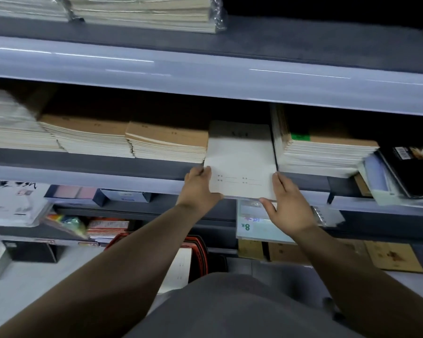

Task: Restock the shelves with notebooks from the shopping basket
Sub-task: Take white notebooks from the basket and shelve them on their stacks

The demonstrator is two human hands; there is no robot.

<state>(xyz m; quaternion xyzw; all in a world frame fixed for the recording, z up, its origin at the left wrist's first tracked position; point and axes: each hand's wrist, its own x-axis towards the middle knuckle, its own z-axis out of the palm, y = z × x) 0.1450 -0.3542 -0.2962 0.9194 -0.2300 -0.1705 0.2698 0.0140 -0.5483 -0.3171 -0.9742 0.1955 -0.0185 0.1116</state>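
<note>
We held the grey notebooks (241, 159) in both hands: the left hand (198, 185) closed on the near left corner, thumb lying along the left edge, and the right hand (287, 206) closed on the near right corner, thumb under the front edge and fingers up the right side. Whether it was one notebook or a thin stack, we could not tell; only the top cover showed, with faint printed lines near its front edge.

The notebooks lay flat between our hands, far end already in over the middle shelf (108, 164), near end overhanging the shelf lip toward us. They sat in the gap between two stacks: the brown-covered stack (167, 142) just to the left, touching or nearly touching the left edge, and the taller stack with a green label (327, 150) just to the right. Two more stacks (83, 135) stood further left on the same shelf.

Below our forearms, the red shopping basket (200, 252) stood on the floor, a pale notebook (178, 267) visible inside it. The upper shelf (205, 69) carried wrapped bundles of paper (144, 13). The picture was blurred at the right edge.
</note>
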